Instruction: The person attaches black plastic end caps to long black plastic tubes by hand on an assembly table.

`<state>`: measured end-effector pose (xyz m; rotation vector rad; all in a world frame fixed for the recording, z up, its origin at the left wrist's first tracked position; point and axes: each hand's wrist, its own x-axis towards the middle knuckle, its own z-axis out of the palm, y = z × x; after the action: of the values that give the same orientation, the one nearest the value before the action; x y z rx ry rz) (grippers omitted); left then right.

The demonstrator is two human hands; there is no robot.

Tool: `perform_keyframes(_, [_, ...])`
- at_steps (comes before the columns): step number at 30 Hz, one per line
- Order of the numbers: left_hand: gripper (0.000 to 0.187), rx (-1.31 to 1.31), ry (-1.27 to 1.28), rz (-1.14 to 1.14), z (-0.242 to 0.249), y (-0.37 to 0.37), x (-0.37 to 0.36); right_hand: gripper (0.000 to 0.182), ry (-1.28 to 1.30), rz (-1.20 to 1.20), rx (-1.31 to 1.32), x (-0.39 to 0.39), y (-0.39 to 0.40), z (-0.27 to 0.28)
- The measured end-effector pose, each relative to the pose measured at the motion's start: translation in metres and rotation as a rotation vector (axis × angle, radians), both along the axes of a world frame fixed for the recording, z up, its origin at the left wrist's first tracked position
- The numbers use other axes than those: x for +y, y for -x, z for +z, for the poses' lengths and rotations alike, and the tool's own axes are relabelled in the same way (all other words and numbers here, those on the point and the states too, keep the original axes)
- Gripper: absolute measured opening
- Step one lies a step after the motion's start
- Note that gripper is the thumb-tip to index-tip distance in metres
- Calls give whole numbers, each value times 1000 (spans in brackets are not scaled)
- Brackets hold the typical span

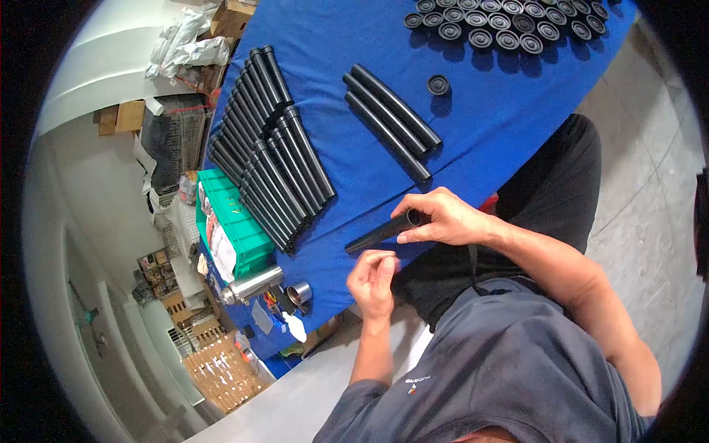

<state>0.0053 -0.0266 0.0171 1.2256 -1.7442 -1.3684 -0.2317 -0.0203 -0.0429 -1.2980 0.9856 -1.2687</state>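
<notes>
My right hand (447, 216) is closed around one end of a short black tube (375, 235), whose open end shows between thumb and fingers. The tube slants down to the left, just above the blue cloth. Below its far end is my left hand (373, 284), fingers curled and thumb pressed in, apart from the tube; what it may hold is hidden. Ahead of my hands lie three loose black tubes (391, 111), side by side. One round black cap (438, 85) sits by itself to their right.
Many black tubes with collared ends (273, 155) lie in rows at the left. Several round black caps (509, 22) cluster at the far edge of the blue cloth (325, 37). A green crate (236, 221), a steel flask (255, 284), a metal cup (299, 292) and small tools stand nearby.
</notes>
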Motion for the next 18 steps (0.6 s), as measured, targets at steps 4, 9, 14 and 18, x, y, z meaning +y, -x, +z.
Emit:
perform_keyframes(4, [37, 866, -1107, 210, -28, 19, 10, 44, 98, -30, 22, 4, -8, -8])
perform_keyframes(9, [36, 1019, -959, 180, -55, 23, -10, 55, 13, 17, 163, 15, 6, 17])
perform_keyframes(14, [31, 1047, -581, 3, -61, 12, -47, 40, 291, -510, 570, 4, 58, 42])
perform_keyframes(18, [30, 1067, -543, -50, -70, 20, -61, 55, 357, -635, 1160, -47, 101, 40])
